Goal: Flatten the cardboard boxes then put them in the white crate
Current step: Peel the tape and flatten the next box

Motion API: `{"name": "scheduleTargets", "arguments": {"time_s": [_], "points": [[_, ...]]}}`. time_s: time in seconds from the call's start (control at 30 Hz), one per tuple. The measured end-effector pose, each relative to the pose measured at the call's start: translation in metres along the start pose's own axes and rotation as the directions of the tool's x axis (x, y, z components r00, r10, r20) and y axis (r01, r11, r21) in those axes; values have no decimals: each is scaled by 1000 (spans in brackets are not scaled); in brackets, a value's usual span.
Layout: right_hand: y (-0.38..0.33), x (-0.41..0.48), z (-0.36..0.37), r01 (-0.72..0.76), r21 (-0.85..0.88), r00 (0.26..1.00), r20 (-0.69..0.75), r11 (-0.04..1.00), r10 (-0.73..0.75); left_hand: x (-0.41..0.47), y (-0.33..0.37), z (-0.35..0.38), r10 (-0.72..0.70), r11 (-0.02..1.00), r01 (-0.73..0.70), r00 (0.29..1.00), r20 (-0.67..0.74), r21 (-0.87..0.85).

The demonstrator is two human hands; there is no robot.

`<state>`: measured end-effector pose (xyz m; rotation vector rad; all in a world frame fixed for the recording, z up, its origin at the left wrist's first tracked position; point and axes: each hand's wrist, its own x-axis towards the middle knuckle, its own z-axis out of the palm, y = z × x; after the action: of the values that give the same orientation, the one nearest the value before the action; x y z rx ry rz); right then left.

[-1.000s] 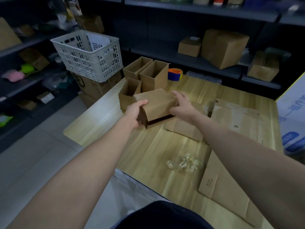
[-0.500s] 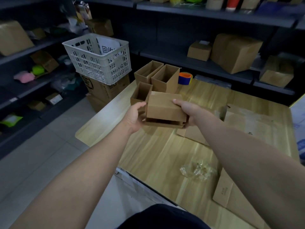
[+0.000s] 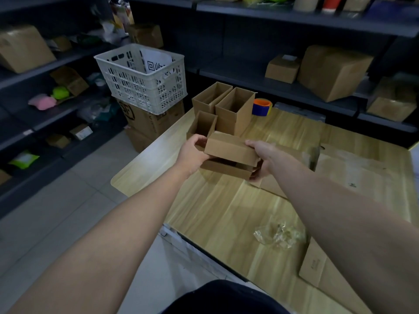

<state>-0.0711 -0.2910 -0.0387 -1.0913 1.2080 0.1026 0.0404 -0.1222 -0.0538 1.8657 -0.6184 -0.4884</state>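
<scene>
Head view: box squashed flatter
Left hand (image 3: 192,152) and right hand (image 3: 263,156) clasp the cardboard box (image 3: 229,148); nearly flat; white crate (image 3: 140,87) next.

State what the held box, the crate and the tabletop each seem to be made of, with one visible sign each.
Box: brown cardboard, matt; creased folds and thin edges. Crate: white plastic, probably moulded; regular lattice of holes in its walls. Tabletop: pale wood grain with a slight sheen; solid wood or laminate, cannot tell.
</scene>
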Motion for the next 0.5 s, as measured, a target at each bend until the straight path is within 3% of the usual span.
{"name": "scheduleTargets", "arguments": {"time_s": [0.3,0.5], "points": [[-2,-1,-3,15,-12,1000,1,1000,-15,-3,-9,2,42,998,-39,997,-65,55],[-2,-5,1,36,56,999,39,998,-38,-5,2,7,-73,976,54,994,-82,-211]]}}
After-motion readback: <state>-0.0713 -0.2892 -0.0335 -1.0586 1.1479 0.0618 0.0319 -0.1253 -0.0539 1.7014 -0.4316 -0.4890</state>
